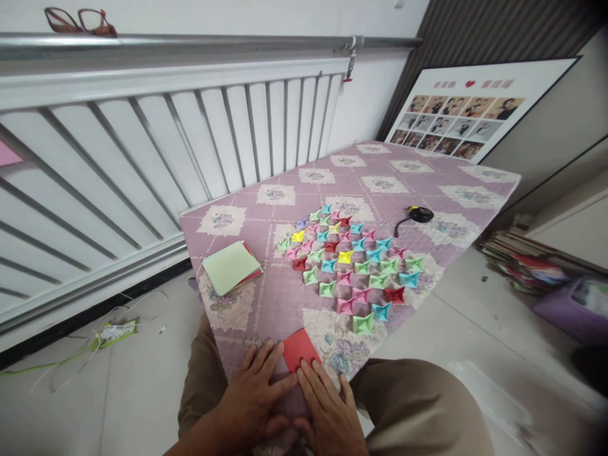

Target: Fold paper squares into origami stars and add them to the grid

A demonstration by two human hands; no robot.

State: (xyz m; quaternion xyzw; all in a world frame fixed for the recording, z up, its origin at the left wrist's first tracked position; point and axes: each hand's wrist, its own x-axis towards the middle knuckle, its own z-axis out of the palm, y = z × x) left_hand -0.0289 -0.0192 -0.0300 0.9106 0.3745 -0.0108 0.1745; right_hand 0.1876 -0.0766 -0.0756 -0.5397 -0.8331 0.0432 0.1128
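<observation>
A small red paper square (pixel 301 349) lies flat near the front edge of the table. My left hand (pixel 251 396) rests palm down at its left side, fingers stretched out and touching its edge. From the right, my right hand (pixel 327 405) lays its spread fingertips on the lower edge of the red paper. Beyond the hands stand several rows of small folded paper shapes (pixel 345 257) in green, pink, blue, red and yellow. To the left lies a stack of square paper (pixel 230 267), pale green on top with red showing underneath.
The table (pixel 280 221) has a purple patterned cloth. A black object with a strap (pixel 420 215) lies at its right. Behind are a white radiator (pixel 213 126) and a photo board (pixel 446 114). Glasses (pixel 80 21) rest above the pipe. A power strip (pixel 116 332) is on the floor.
</observation>
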